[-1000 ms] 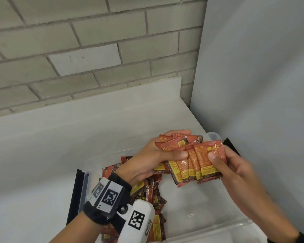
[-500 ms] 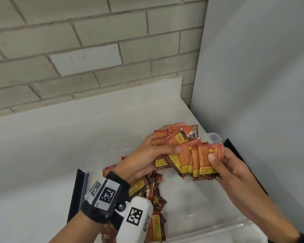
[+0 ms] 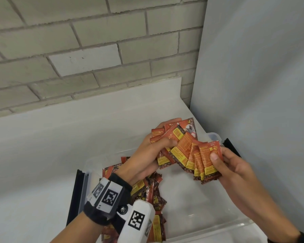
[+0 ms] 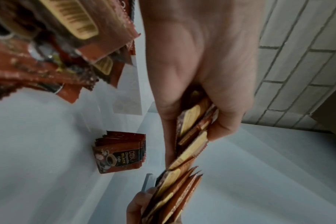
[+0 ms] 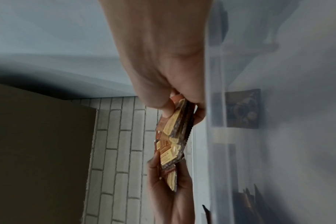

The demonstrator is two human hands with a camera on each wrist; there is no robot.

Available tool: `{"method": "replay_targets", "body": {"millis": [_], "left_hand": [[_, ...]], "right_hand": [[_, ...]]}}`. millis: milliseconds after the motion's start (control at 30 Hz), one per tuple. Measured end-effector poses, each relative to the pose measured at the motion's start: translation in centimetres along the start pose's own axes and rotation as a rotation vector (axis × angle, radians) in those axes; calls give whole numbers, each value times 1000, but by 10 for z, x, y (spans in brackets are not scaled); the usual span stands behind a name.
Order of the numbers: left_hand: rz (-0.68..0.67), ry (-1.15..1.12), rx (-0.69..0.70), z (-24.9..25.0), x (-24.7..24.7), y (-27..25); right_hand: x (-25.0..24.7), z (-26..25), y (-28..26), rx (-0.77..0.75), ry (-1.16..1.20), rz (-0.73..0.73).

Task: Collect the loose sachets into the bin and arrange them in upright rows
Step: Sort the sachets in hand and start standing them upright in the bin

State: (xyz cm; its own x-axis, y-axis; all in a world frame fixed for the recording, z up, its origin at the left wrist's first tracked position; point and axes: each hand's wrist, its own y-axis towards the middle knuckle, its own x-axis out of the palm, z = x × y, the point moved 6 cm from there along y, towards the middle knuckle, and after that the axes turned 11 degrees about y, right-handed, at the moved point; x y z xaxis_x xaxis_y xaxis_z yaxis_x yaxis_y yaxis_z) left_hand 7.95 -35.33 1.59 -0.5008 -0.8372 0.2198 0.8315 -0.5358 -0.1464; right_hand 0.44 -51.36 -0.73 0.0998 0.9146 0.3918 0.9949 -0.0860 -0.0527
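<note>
Both hands hold a fanned bunch of red and yellow sachets (image 3: 186, 151) above the clear plastic bin (image 3: 207, 213). My left hand (image 3: 153, 151) grips the bunch's left part, thumb on top. My right hand (image 3: 223, 163) pinches the right part, thumb pressed on the front sachet. More loose sachets (image 3: 147, 190) lie heaped in the bin's left side, partly hidden by my left wrist. In the left wrist view a small upright row of sachets (image 4: 119, 151) stands against the bin's wall, and the held bunch (image 4: 190, 151) runs from the left hand down to the right hand (image 4: 138, 207).
The bin sits on a white counter (image 3: 42, 155) in a corner, a grey brick wall (image 3: 77, 50) behind and a pale panel (image 3: 261, 85) close on the right. Black strips (image 3: 75, 195) flank the bin's left and right ends. The bin's right half shows bare floor.
The bunch of sachets has risen a little and fanned out wider between the two hands. Both hands keep their hold.
</note>
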Motion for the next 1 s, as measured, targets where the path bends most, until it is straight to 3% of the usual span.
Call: {"method": "replay_targets", "body": {"millis": [167,467,767,1000], "left_hand": [[-48,-67,10,-2,8,-1],[-110,-129,-47,-2,3,2],[-38,-21,33,0,2,2],[-60,-33,-36,-9,11,1]], "right_hand": [[0,3,0,56,98,-12],[-5,-2,1,-22,76,71],[0,6,-1,102,116,-5],[0,4,-1,110,140,21]]}}
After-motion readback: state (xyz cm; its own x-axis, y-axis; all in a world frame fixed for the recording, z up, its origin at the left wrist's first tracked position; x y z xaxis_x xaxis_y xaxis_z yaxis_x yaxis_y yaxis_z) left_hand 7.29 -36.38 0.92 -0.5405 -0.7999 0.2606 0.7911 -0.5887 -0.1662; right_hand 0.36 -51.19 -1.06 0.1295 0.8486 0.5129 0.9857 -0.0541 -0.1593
